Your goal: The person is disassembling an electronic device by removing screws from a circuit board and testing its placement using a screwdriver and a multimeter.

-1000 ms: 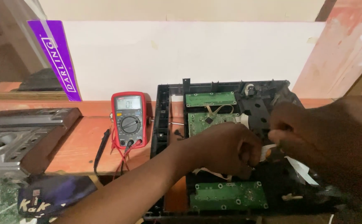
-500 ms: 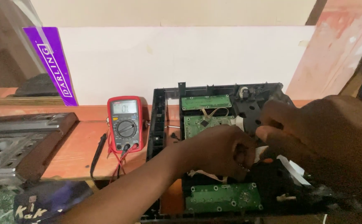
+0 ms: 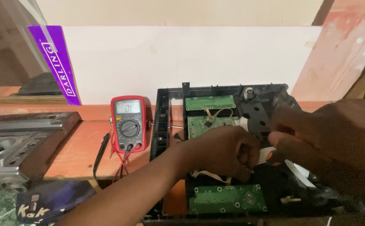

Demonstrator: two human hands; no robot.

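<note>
At the far left a grey metal cover (image 3: 21, 142) lies on the tabletop (image 3: 77, 150), then a red multimeter (image 3: 128, 123) with its leads loose. Next comes the open black chassis (image 3: 162, 125) — green boards (image 3: 228, 199) exposed. Your left hand (image 3: 222, 152) and right hand (image 3: 329, 142) meet over it, both pinched on a white ribbon cable (image 3: 266, 155) at mid-chassis. It looks not yet seated — reassembly remains.

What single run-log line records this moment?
left hand: pinching white ribbon cable | right hand: on same cable | base: black chassis, green boards | beside: red multimeter
</note>
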